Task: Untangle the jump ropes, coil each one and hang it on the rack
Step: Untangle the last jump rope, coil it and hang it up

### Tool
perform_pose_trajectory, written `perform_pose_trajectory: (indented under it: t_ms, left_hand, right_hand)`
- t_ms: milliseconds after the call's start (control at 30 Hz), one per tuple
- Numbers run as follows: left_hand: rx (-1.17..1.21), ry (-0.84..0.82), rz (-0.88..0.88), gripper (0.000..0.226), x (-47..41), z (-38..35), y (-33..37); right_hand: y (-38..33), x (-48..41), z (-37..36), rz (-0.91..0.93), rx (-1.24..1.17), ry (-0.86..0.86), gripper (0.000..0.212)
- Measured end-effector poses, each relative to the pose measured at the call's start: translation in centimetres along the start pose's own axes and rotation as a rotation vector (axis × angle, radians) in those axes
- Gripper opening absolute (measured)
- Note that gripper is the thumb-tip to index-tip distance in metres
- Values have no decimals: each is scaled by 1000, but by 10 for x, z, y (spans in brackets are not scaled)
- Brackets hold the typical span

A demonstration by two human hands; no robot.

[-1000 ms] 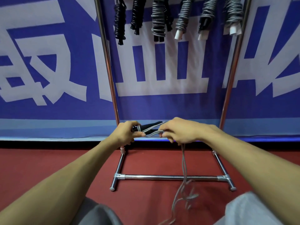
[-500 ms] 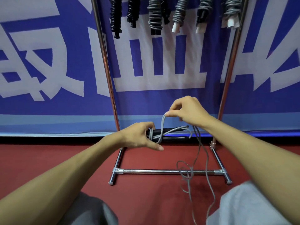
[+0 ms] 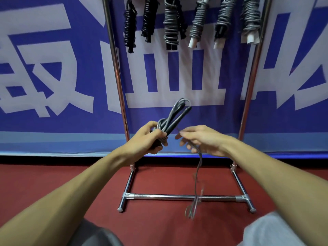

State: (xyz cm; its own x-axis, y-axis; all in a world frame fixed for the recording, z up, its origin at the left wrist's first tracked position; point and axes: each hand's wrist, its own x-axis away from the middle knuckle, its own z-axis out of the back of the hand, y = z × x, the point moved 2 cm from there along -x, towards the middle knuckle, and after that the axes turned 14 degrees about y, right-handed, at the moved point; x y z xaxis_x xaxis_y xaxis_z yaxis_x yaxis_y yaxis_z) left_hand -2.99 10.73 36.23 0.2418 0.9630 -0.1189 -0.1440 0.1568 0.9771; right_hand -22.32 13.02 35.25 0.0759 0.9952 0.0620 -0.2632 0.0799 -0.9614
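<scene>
Since half a second ago, the black handles [image 3: 180,117] had tipped up from lying flat, and now they pointed up and to the right. Back then the right hand [image 3: 205,142] was up above them, and now it had come down lower and off to the right side.

The left hand [image 3: 146,139] was closed tight round the bottom of the handles and a few loops of the grey jump rope [image 3: 171,113]. The right hand had its fingers bent softly, and the rope ran through them. It was a bit blurry, so how hard it held was not clear.

From there the loose rope [image 3: 197,174] hung down to the red floor [image 3: 159,228], in front of the bottom bar of the shiny rack [image 3: 115,68]. Six rolled-up ropes [image 3: 170,27] hung at the top of the rack. A blue and white banner [image 3: 53,71] was behind it.
</scene>
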Motion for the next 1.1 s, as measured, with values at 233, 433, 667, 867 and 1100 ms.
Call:
perform_pose_trajectory:
  t_ms: [233,433,667,867,1100]
  left_hand:
    - [14,15,6,23,-7,0,-6]
    - [-55,132,-7,16,-19,19,-20]
    - [-540,207,-207,37,-26,27,-34]
    - [-1060,7,-327,36,-28,20,-48]
    - [-1117,-198,-439,20,-7,-7,-38]
  right_hand:
    - [4,0,-11,6,571,-154,21]
    - [12,-5,-1,162,839,-118,15]
    - [8,-1,-16,268,796,-248,21]
    - [-12,12,-33,575,1001,-181,17]
    - [-18,6,-11,607,706,37,4]
